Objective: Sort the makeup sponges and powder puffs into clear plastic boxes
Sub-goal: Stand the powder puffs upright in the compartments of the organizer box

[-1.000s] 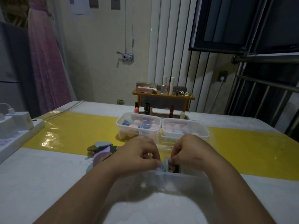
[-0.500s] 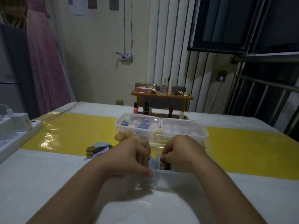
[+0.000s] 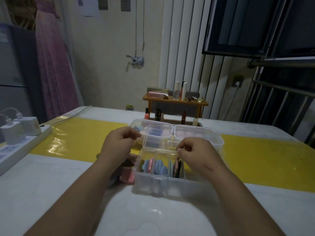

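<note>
A clear plastic box (image 3: 158, 183) stands on the table in front of me with its lid (image 3: 156, 138) upright behind it. Blue, pink and dark powder puffs (image 3: 159, 166) stand on edge in its compartments. My left hand (image 3: 119, 143) hovers left of the lid, fingers curled, with nothing seen in it. By the box's back rim, my right hand (image 3: 194, 153) is curled too and looks empty. Loose puffs (image 3: 127, 176) lie left of the box, partly hidden by my left forearm. Two more clear boxes behind hold sponges (image 3: 136, 124) and pale pink pieces (image 3: 199, 133).
A white power strip with chargers (image 3: 20, 142) lies at the table's left edge. A small wooden shelf with cosmetics (image 3: 175, 101) stands at the far side, lipsticks under it. A yellow strip (image 3: 264, 159) runs across the table.
Both hands have come up out of the near box and moved apart, so the upright puffs they covered now show. The view has tilted slightly.
</note>
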Available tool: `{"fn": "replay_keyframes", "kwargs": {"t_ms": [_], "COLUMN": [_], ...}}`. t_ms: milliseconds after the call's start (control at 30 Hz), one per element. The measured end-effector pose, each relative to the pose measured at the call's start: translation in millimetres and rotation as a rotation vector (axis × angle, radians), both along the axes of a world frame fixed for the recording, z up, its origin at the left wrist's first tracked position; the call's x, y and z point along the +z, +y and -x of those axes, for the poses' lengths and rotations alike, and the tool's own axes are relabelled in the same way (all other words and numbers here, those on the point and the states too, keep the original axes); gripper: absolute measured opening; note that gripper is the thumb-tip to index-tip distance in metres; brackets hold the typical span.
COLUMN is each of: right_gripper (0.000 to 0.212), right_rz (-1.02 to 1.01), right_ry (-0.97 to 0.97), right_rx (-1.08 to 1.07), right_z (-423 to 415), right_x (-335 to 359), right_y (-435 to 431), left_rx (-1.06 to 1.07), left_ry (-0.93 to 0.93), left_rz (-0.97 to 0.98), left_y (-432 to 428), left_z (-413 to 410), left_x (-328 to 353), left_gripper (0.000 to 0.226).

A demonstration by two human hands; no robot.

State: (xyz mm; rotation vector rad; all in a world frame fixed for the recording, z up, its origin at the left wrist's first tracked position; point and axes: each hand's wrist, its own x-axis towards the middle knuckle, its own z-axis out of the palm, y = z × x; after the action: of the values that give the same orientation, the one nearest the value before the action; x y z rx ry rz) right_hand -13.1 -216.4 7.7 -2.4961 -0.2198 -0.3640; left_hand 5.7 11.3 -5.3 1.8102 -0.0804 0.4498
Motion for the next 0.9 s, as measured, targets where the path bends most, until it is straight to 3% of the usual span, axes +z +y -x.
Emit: {"fn": "replay_keyframes", "kwargs": {"t_ms": [167,300,400,500,633,767,900], "right_gripper": [0.016,0.013,0.013,0.013,0.014,0.013,0.013], "right_rz": [-0.019,-0.043,-0.044,-0.054,-0.058,-0.058,-0.073], "right_ry": [-0.008,-0.01,-0.01,-0.011,-0.02,-0.021,-0.037], "right_rx": [0.032,0.046,0.046,0.044,0.039,0.035,0.036], "right_z": [1.1,1.9,1.9,1.6,2.1,1.5,2.0], "right_x": [-1.5,-2.3,-2.6,-2.3,-2.8,-3.0,-1.8], "right_y": [-2.3,-3.4,-3.4,-3.5,-4.0,-3.6,-4.7], "left_rx": [0.312,0.433,0.391,0.386,0.392,0.458,0.493], "left_ry": [0.039,0.235,0.352,0.347,0.27,0.128,-0.019], "left_rz": [-0.561,-0.815,-0.772,-0.748,-0.73,-0.676,-0.536], "left_y": [18.1,22.6,22.5,21.0,19.7,15.0,10.8], "left_z": [-7.3,-12.2,-15.4,-16.8,-14.7,-11.0,-7.6], "left_x": [-5.9,-14.7,-19.8,-21.2,-18.6,-12.4,-6.7], "left_gripper": [0.039,0.034,0.037,0.038,0.035,0.019,0.024]}}
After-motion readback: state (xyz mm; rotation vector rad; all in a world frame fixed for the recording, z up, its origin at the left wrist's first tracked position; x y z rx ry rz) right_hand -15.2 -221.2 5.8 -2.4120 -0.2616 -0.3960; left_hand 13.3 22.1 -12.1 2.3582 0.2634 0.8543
